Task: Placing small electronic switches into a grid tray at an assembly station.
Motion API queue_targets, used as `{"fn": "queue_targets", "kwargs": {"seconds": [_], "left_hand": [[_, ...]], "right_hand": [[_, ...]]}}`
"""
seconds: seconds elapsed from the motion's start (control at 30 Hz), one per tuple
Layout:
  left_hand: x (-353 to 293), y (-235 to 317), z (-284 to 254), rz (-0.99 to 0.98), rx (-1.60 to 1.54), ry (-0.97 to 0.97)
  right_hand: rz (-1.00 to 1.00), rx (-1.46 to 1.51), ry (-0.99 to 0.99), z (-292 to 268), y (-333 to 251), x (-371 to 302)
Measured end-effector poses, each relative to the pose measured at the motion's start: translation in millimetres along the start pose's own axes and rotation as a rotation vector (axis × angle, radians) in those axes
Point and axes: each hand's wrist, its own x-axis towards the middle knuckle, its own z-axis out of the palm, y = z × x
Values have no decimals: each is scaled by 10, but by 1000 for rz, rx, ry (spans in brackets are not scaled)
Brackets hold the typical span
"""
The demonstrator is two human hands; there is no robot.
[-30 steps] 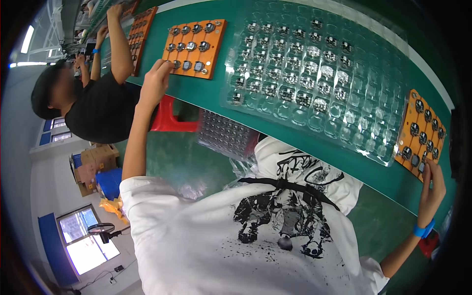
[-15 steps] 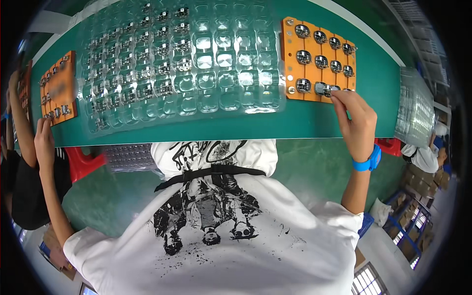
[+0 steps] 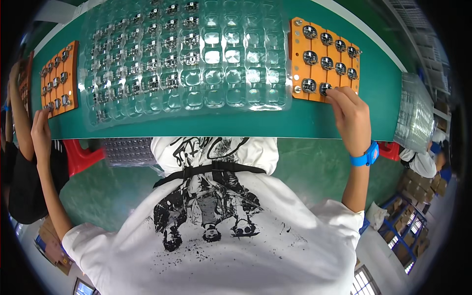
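Note:
My right hand (image 3: pixel 352 115) is at the lower edge of the orange board (image 3: pixel 318 47) on the right. Its thumb and fingers are closed at a small round electronic part (image 3: pixel 325 88) in the nearest row; the fingertips hide whatever is between them. Rows of similar dark round parts sit in this board. Far to the left, my left hand (image 3: pixel 41 135) has its fingers pressed together at the near left corner of a second orange board (image 3: pixel 72 73), which also carries small parts. What those fingers hold, if anything, is hidden.
Between the boards lies a clear plastic blister tray (image 3: pixel 214 98), its left pockets filled with small parts. Stacked clear trays (image 3: pixel 415 113) stand at the table's right end. Another person's arm (image 3: pixel 19 110) reaches in at far left, near a red stool (image 3: pixel 81 157).
The part by my right fingers looked pale and silvery before and now looks dark and round. My right hand has shifted slightly left. My left fingers are slightly lower and further left.

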Motion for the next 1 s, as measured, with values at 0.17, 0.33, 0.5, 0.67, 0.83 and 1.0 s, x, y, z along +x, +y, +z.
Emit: {"fn": "queue_targets", "kwargs": {"seconds": [0.17,0.33,0.5,0.67,0.83,1.0], "left_hand": [[-53,-120,48,73,114,34],[-168,-115,21,52,104,106],[55,316,-5,85,75,65],[-70,373,103,28,98,263],[-26,361,34,94,139,233],[39,372,-7,170,171,180]], "right_hand": [[31,41,10,27,-10,42],[-10,172,-52,-24,-17,159],[-16,174,-56,-46,23,68],[25,184,-82,-8,65,61],[-1,164,-70,5,67,82],[20,171,-78,20,123,73]]}}
